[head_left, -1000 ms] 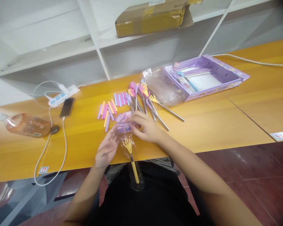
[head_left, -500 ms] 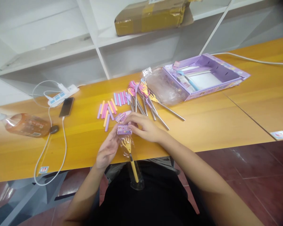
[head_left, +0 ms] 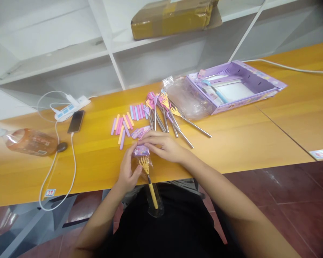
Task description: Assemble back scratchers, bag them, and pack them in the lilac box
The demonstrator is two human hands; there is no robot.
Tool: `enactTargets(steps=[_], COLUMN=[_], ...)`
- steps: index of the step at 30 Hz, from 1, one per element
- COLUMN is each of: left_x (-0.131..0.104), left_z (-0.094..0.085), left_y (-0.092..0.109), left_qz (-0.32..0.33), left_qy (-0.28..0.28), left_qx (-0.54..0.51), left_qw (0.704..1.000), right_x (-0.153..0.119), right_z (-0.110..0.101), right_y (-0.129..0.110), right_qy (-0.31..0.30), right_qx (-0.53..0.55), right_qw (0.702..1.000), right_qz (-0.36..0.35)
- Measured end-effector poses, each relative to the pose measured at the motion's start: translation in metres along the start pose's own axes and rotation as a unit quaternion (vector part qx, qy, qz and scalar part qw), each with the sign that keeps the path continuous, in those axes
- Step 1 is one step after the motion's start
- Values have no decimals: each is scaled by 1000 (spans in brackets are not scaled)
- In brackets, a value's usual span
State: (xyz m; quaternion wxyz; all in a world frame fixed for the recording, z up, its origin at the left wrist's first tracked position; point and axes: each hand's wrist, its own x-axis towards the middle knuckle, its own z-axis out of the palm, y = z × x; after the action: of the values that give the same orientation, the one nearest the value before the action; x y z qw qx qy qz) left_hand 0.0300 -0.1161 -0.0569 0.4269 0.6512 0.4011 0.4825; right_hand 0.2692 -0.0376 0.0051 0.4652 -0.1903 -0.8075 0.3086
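Observation:
A yellow hand-shaped back scratcher (head_left: 151,191) lies inside a clear plastic bag (head_left: 158,211), its handle reaching over the table edge towards my body. Across the top of the bag sits a purple printed header card (head_left: 141,151). My left hand (head_left: 128,168) grips the card's left side, with its thumb against the bag near the yellow claw. From the right, my right hand (head_left: 165,145) presses its fingers and thumb on the card's upper edge; its fingertips partly cover it. More header cards (head_left: 136,133) lie just beyond the hands.
Behind the hands lie several back scratchers (head_left: 164,111) with metal rods, and coloured handle sleeves (head_left: 121,129). A purple box (head_left: 258,80) stands back right beside clear plastic bags (head_left: 191,100). On the left are a drink bottle (head_left: 29,142), a phone (head_left: 76,122) and a power strip (head_left: 72,108).
My left hand has shifted inward and its thumb now rests over the bag. The right fingers have drawn closer to the left fingertips along the card's top, which has moved slightly.

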Motion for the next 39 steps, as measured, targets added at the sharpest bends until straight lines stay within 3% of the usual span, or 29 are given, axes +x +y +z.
enactTargets(steps=[21,27,32,39], left_x=[8,14,15,12], left_z=[3,7,8,5], left_y=[10,14,19,11], left_qz=[101,141,135,138], left_qy=[-18,-33,-48,-34], left_qx=[130,195,229,239], left_qw=[986,970,963,961], right_x=[-1,1,1,2], right_z=[2,-1,0,2], right_y=[0,-5,-7,-7], right_qy=[38,65,96,90], right_qx=[43,88,151,160], right_qw=[998,992,976,970], right_qz=[6,67,127,157])
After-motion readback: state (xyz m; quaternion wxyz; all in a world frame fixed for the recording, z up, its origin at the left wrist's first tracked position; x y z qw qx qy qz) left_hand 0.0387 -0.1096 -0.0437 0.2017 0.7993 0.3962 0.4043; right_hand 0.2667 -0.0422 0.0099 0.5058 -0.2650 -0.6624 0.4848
